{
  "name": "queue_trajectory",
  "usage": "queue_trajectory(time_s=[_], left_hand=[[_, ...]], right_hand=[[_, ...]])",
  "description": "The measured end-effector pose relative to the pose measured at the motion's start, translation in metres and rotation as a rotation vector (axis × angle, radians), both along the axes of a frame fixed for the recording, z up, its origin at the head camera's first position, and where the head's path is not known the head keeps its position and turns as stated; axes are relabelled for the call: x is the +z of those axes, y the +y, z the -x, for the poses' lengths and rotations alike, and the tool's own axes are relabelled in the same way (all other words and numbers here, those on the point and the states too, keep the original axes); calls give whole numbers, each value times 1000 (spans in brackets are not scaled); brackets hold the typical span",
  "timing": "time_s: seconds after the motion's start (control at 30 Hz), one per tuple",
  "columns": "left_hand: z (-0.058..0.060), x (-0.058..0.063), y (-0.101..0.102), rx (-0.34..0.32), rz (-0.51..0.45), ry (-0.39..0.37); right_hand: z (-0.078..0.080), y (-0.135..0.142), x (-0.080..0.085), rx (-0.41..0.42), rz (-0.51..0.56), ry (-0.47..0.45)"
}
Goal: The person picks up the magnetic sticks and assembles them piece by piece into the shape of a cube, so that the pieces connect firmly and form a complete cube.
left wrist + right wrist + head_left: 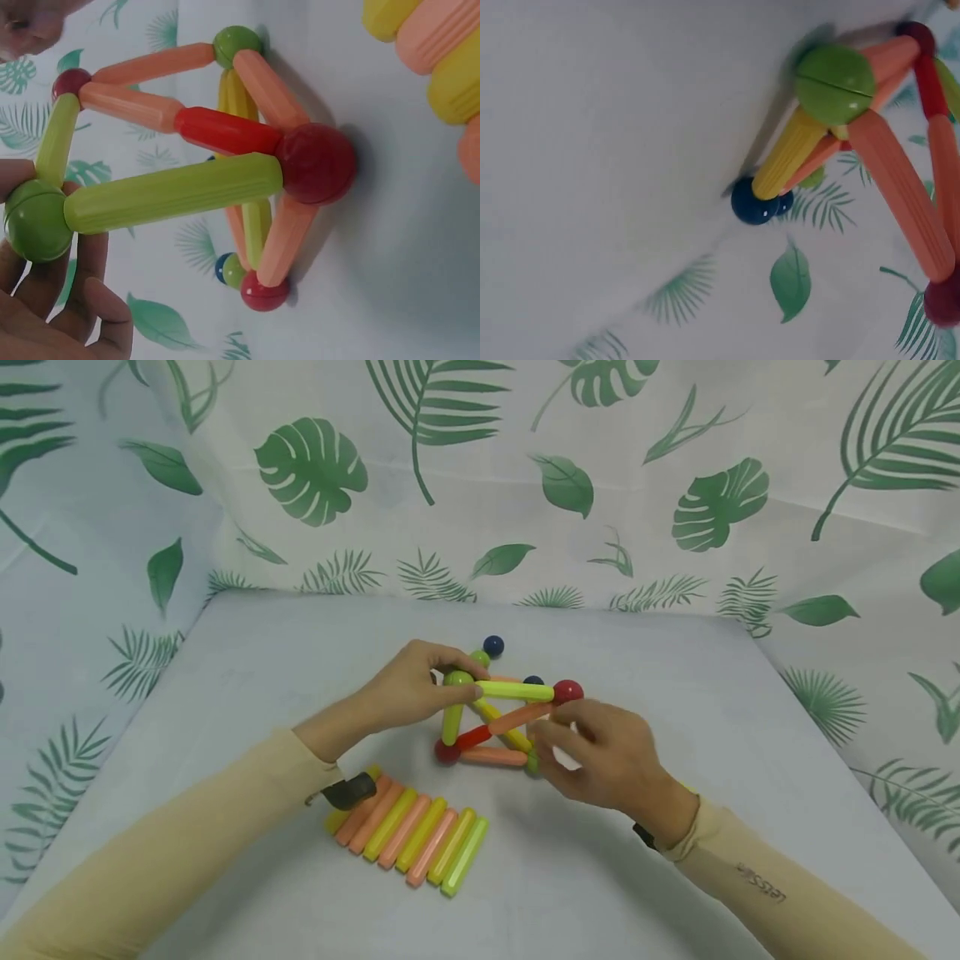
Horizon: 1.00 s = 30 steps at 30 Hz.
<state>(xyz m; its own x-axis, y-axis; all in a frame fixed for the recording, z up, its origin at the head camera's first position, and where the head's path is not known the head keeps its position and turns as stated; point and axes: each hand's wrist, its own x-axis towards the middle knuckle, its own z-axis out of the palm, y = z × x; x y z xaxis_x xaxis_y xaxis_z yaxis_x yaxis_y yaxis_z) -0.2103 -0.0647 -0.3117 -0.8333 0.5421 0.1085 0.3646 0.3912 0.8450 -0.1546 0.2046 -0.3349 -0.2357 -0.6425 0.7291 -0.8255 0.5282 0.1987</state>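
Observation:
Magnetic rods and balls form a frame on the table. At its raised left corner, my left hand (405, 689) grips a green ball (37, 221) between thumb and fingers. From this ball a light green rod (517, 692) runs across to a raised red ball (567, 692), and another light green rod (176, 193) slopes down to a lower red ball (316, 163). An orange rod (131, 107) and a red rod (229, 131) join end to end between the red balls. My right hand (611, 756), fingers loosely bent and holding nothing, hovers beside the raised red ball.
Several orange, yellow and light green rods (420, 835) lie in a row at the front left, near my left wrist. A dark blue ball (493, 646) sits behind the frame, beside another green ball (480, 658). A leaf-print cloth (480, 527) stands behind the table.

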Motion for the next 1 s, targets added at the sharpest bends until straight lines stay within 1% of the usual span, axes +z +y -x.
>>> queue_trajectory(time_s=[0.03, 0.07, 0.1, 0.13, 0.2, 0.27, 0.3, 0.33, 0.37, 0.4, 0.43, 0.5, 0.6, 0.7, 0.77, 0.87, 1.0], left_hand=[[0, 0, -1, -10, 3, 7], [0, 1, -2, -16, 6, 13], [0, 1, -3, -22, 10, 17], [0, 2, -4, -25, 12, 17], [-1, 2, -6, -28, 14, 11], [-1, 1, -7, -30, 17, 1], [-1, 1, -8, -32, 16, -6], [-1, 0, -8, -35, 13, -14], [-1, 0, -8, -39, 11, -21], [0, -1, -9, -45, 7, -30], [0, -2, -10, -52, 5, -37], [1, -4, -12, -61, 22, -47], [4, -9, -17, -81, 92, -57], [7, -16, -23, -105, 173, -68], [8, -21, -24, -124, 209, -69], [7, -26, -22, -141, 270, -66], [3, -31, -16, -130, 365, -83]], right_hand=[[0, 2, 2, 4, 99, -51], [0, 4, 3, -7, 181, -131], [1, 7, 4, -20, 251, -243], [1, 9, 4, -35, 305, -376], [4, 12, 3, -49, 370, -685], [6, 13, -2, -60, 401, -958], [7, 13, -4, -51, 427, -1077], [8, 13, -6, -44, 456, -1172], [9, 13, -9, -43, 483, -1235], [9, 13, -11, -46, 508, -1271], [8, 12, -12, -51, 527, -1288], [7, 12, -13, -72, 557, -1298], [5, 11, -12, -118, 553, -1263], [2, 11, -12, -148, 537, -1242], [-1, 11, -12, -165, 524, -1226], [-4, 10, -11, -179, 506, -1206], [-9, 10, -9, -190, 497, -1207]])
